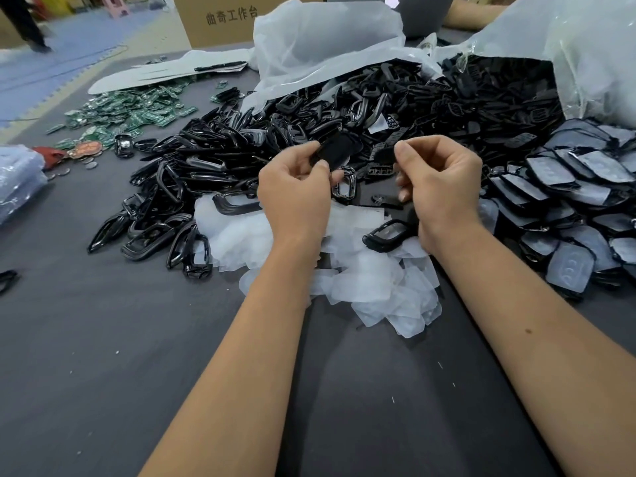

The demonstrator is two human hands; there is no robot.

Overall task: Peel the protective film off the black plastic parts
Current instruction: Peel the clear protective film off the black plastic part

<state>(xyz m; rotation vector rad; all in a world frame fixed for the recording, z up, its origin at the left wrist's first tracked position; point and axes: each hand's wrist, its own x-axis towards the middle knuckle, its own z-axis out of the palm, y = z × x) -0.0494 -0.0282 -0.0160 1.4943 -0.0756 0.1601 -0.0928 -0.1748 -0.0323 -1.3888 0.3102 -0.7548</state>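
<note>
Left hand (pixel 296 191) is holding a black plastic part (pixel 339 149) in a thumb-and-finger grip, raised above the desk (pixel 103 356) at scene centre; right hand (pixel 437 180) is sitting just right of the part with fingers curled in a narrow grip, and whether film is pinched there I cannot tell. A heap of peeled film pieces (pixel 361 280) is lying on the desk beneath both wrists, with film-covered black parts (pixel 568 201) stacking at right and bare black frames (pixel 192 173) piling at left. Green circuit boards (pixel 130 111) are lying far left, and white bags (pixel 327 39) are spilling more black parts at the far side.
</note>
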